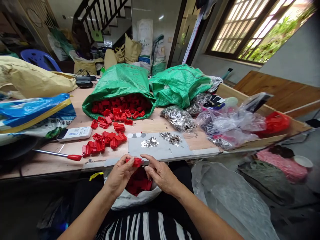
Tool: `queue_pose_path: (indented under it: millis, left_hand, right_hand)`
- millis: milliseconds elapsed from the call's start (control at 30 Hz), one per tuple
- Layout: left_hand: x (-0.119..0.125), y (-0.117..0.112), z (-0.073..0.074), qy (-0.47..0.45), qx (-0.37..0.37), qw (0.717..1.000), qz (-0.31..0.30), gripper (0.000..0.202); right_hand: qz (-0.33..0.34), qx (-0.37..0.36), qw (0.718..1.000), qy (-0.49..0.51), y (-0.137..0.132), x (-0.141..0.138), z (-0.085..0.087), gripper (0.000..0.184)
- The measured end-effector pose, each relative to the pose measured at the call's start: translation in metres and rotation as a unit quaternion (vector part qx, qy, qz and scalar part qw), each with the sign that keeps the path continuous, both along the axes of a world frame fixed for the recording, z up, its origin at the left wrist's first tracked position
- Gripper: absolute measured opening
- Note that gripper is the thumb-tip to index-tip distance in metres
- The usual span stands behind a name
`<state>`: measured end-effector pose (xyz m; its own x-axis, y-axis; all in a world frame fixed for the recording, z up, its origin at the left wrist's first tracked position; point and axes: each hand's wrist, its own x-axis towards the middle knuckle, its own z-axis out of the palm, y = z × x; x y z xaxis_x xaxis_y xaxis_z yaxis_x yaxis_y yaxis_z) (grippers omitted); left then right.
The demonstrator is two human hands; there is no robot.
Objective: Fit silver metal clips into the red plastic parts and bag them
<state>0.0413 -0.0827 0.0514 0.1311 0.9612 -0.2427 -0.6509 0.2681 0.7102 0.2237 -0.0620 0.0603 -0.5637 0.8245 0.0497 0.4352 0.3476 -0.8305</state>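
Observation:
My left hand [121, 173] is closed on a small red plastic part [136, 162], pinched between thumb and fingers just off the table's front edge. Close against its right end is my right hand [160, 173], index finger stretched toward the part and the other fingers curled by the thumb. Whatever sits in that curl is too small to make out. Below both hands, a white sack [136, 201] on the lap holds more red parts [140, 183]. On a grey sheet [160, 152] ahead lie two piles of small shiny metal pieces [150, 142].
A green sack [122, 78] spills red parts onto the table, with a loose heap [105, 141] nearer. A red-handled screwdriver [74, 157] and a white box [75, 133] lie left. Bagged metal pieces [178, 119] and a cluttered wooden tray [271, 137] stand right.

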Motion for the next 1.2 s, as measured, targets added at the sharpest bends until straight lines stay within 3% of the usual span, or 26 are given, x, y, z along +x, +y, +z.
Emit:
queue_pose_path:
  millis: [133, 233, 433, 667, 800, 900, 1000, 1067, 1100, 1200]
  left_hand:
    - [0.006, -0.007, 0.002, -0.116, -0.093, 0.989, 0.018, 0.005]
    - [0.010, -0.010, 0.004, -0.152, -0.147, 0.977, 0.038, 0.014]
    - [0.018, -0.010, 0.005, -0.163, -0.170, 0.971, 0.045, 0.021]
    - [0.019, -0.011, -0.011, -0.095, -0.133, 0.986, 0.012, 0.006]
    - [0.015, -0.014, -0.031, 0.128, -0.034, 0.991, -0.015, 0.016]
    - [0.007, -0.011, -0.041, 0.283, 0.056, 0.957, -0.021, 0.021]
    - [-0.008, -0.003, -0.041, 0.339, 0.081, 0.937, -0.030, 0.018]
    - [-0.022, 0.005, -0.037, 0.425, 0.096, 0.900, 0.025, 0.018]
    - [-0.030, 0.010, -0.034, 0.491, 0.113, 0.861, 0.070, 0.018]
    - [-0.051, 0.026, -0.028, 0.674, 0.164, 0.697, 0.180, 0.023]
  right_hand:
    - [0.010, 0.010, 1.000, 0.011, -0.003, -0.004, 0.007, 0.037]
    - [0.011, 0.019, 1.000, 0.013, -0.003, -0.004, 0.010, 0.035]
    - [-0.046, 0.064, 0.997, 0.009, -0.001, -0.004, 0.007, 0.029]
    - [-0.069, -0.015, 0.995, 0.073, 0.003, -0.004, -0.014, 0.035]
    - [-0.080, -0.064, 0.990, 0.101, 0.004, 0.005, -0.023, 0.039]
    - [-0.095, -0.070, 0.988, 0.099, 0.005, 0.014, -0.026, 0.039]
    - [-0.107, -0.074, 0.988, 0.084, 0.005, 0.020, -0.030, 0.039]
    - [-0.107, -0.080, 0.988, 0.078, 0.005, 0.023, -0.033, 0.040]
    - [-0.106, -0.082, 0.988, 0.077, 0.004, 0.023, -0.034, 0.040]
    - [-0.108, -0.089, 0.987, 0.079, 0.003, 0.022, -0.037, 0.039]
